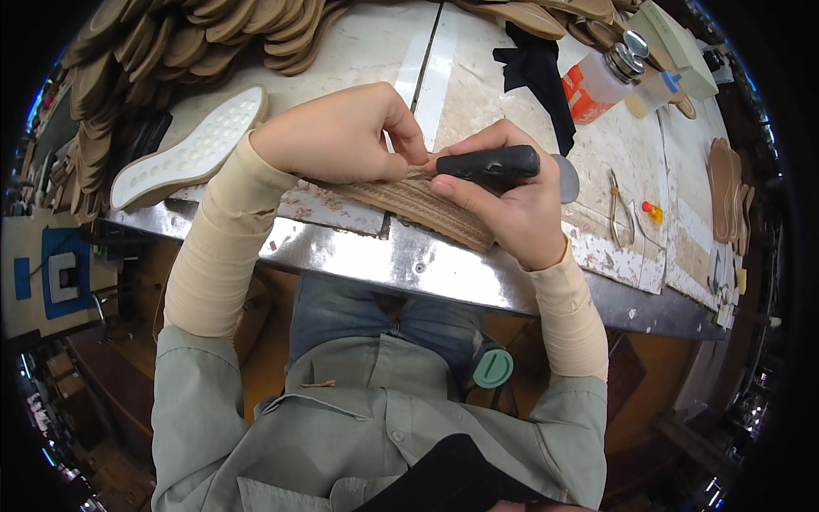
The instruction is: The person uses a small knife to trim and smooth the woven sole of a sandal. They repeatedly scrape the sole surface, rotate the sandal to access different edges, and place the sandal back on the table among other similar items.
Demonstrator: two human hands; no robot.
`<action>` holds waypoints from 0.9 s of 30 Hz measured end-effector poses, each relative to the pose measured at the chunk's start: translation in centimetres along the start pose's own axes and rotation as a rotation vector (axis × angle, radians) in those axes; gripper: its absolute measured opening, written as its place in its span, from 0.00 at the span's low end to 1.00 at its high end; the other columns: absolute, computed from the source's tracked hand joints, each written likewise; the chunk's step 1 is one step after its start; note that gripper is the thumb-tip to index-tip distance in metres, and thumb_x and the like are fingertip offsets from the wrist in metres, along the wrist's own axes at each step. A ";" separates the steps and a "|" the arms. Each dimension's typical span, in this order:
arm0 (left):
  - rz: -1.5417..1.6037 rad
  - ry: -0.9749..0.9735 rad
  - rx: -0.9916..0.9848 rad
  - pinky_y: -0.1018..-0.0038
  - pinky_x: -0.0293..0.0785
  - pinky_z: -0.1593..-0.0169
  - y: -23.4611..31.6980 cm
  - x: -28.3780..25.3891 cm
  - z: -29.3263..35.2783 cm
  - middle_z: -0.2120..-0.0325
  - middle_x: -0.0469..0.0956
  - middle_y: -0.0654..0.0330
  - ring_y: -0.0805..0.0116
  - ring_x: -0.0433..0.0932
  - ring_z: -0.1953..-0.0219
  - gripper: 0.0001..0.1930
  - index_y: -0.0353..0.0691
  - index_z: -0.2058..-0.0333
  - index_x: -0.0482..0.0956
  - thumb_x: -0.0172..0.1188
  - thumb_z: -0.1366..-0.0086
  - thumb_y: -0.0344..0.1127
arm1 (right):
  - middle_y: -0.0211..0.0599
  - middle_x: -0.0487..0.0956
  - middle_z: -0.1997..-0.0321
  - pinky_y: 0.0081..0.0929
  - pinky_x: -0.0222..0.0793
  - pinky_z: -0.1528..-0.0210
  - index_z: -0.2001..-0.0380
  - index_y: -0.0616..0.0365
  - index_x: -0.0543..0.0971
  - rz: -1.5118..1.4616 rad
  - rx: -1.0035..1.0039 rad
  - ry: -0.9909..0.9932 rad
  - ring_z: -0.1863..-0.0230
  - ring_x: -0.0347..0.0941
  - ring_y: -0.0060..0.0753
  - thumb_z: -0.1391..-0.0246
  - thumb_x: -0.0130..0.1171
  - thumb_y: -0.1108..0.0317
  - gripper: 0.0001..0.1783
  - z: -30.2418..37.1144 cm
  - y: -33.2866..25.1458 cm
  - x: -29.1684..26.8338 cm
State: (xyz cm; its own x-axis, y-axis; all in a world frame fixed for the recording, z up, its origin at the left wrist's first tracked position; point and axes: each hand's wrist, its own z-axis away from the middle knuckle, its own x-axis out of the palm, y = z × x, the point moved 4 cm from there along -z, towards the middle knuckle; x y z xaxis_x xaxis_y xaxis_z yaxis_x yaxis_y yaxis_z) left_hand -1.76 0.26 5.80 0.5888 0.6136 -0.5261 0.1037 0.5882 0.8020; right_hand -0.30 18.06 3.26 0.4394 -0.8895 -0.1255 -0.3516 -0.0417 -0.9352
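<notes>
Right of the white-bottomed sole [192, 154], the braided sole [418, 206] looks light, bendable, best gripped by its edges. Left hand [341, 132] bunched there, hold unclear; right hand [525, 209] clasps a black-handled tool [490, 164].

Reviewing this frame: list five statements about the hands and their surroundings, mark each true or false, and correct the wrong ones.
1. The right hand holds a black handle. True.
2. The left hand is raised well away from the work. False: it is at the tan ridged piece.
3. A pliers-like tool lies right of the right hand. True.
4. A bottle stands beside the left wrist. False: a white-faced sole lies there.
5. A black cloth lies beyond the right hand. True.
</notes>
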 end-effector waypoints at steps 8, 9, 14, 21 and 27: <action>-0.019 0.069 0.089 0.84 0.69 0.74 0.1 0.2 -0.1 0.76 0.81 0.63 0.84 0.73 0.78 0.08 0.31 0.68 0.85 0.63 0.47 0.26 | 0.30 0.81 0.70 0.17 0.72 0.62 0.66 0.62 0.79 -0.055 0.025 0.091 0.67 0.76 0.17 0.55 0.74 0.72 0.14 0.1 0.7 -0.6; -0.021 0.058 0.075 0.84 0.69 0.74 0.1 0.2 -0.1 0.76 0.81 0.63 0.84 0.73 0.78 0.08 0.30 0.68 0.85 0.63 0.47 0.26 | 0.31 0.81 0.70 0.17 0.72 0.62 0.66 0.62 0.79 -0.048 0.026 0.092 0.66 0.76 0.17 0.55 0.74 0.71 0.14 0.1 0.7 -0.6; -0.028 0.068 0.070 0.84 0.69 0.75 -0.1 0.2 -0.2 0.77 0.82 0.62 0.83 0.73 0.80 0.08 0.30 0.67 0.85 0.63 0.47 0.26 | 0.31 0.81 0.70 0.18 0.73 0.61 0.66 0.62 0.79 -0.024 0.040 0.053 0.66 0.77 0.18 0.54 0.74 0.71 0.14 0.2 0.4 -0.3; 0.006 0.048 0.056 0.85 0.69 0.75 0.2 0.3 0.1 0.77 0.81 0.63 0.84 0.72 0.80 0.09 0.29 0.66 0.84 0.64 0.45 0.27 | 0.37 0.82 0.68 0.20 0.75 0.60 0.64 0.63 0.78 -0.085 -0.002 0.072 0.65 0.79 0.22 0.51 0.71 0.73 0.13 -0.1 0.0 -0.7; -0.055 0.024 0.052 0.83 0.70 0.71 1.0 0.3 0.1 0.76 0.81 0.64 0.82 0.73 0.77 0.14 0.30 0.64 0.85 0.72 0.47 0.33 | 0.48 0.82 0.63 0.29 0.80 0.58 0.54 0.66 0.72 -0.557 0.067 0.380 0.59 0.82 0.42 0.42 0.62 0.71 0.16 0.1 1.4 -6.0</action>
State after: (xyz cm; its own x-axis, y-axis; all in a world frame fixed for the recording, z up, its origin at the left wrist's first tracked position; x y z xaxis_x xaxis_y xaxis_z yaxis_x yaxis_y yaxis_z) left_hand -1.42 1.00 6.52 0.5613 0.5939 -0.5764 0.1773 0.5940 0.7847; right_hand -3.34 23.43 2.67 0.2149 -0.8422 0.4945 -0.0992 -0.5225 -0.8468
